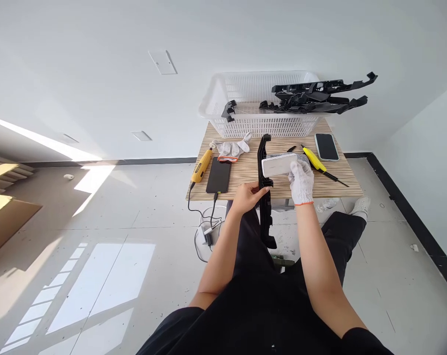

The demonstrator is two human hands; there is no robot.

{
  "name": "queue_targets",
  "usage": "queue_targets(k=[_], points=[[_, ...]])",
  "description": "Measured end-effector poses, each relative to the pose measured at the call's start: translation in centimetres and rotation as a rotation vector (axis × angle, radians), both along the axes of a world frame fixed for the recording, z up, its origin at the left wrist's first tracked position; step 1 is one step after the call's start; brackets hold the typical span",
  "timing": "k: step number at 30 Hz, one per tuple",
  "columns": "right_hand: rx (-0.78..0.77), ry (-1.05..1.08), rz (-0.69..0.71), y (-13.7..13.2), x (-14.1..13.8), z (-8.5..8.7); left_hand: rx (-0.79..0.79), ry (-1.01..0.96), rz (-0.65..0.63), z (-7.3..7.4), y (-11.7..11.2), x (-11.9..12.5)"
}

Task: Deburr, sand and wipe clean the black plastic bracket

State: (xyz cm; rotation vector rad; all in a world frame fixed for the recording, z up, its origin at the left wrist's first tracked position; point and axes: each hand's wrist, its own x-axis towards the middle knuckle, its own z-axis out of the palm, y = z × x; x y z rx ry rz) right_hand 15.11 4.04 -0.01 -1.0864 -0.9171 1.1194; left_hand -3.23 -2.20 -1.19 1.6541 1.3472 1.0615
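My bare left hand [247, 197] grips a long black plastic part [265, 212] near its middle. The part stands lengthwise across the table's front edge, its lower end hanging over my lap. My right hand [301, 183] wears a white knit glove with an orange cuff. Its fingers are closed on a flat, whitish rectangular block [279, 165], whose left end meets or overlaps the black part. Just behind the block lies a grey speckled item [303, 157], partly hidden. A yellow-handled tool [314, 159] rests right of the glove.
On the wooden-slat table [241, 175] lie a yellow corded rotary tool [201, 166], a black phone [219, 176], a loose glove [232, 149] and another phone [326, 147]. A white basket [267, 129] holds several black parts [315, 98]. Cables [208, 229] hang at the left.
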Motion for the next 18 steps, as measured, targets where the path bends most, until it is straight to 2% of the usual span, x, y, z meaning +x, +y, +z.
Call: queue_targets(k=[3, 5, 13, 18], points=[[-0.120, 0.098, -0.014, 0.0, 0.1, 0.4, -0.006, -0.003, -0.011, 0.3, -0.1, 0.0], [-0.140, 0.131, 0.007, -0.1, 0.2, 0.6, -0.001, -0.004, -0.010, 0.4, -0.1, 0.0], [-0.100, 0.204, -0.011, -0.2, 1.3, 0.7, 0.006, 0.000, 0.001, 0.2, -0.1, 0.1], [0.018, 0.225, 0.018, 0.0, 1.3, 0.7, 0.017, -0.031, 0.001, 0.3, -0.1, 0.1]])
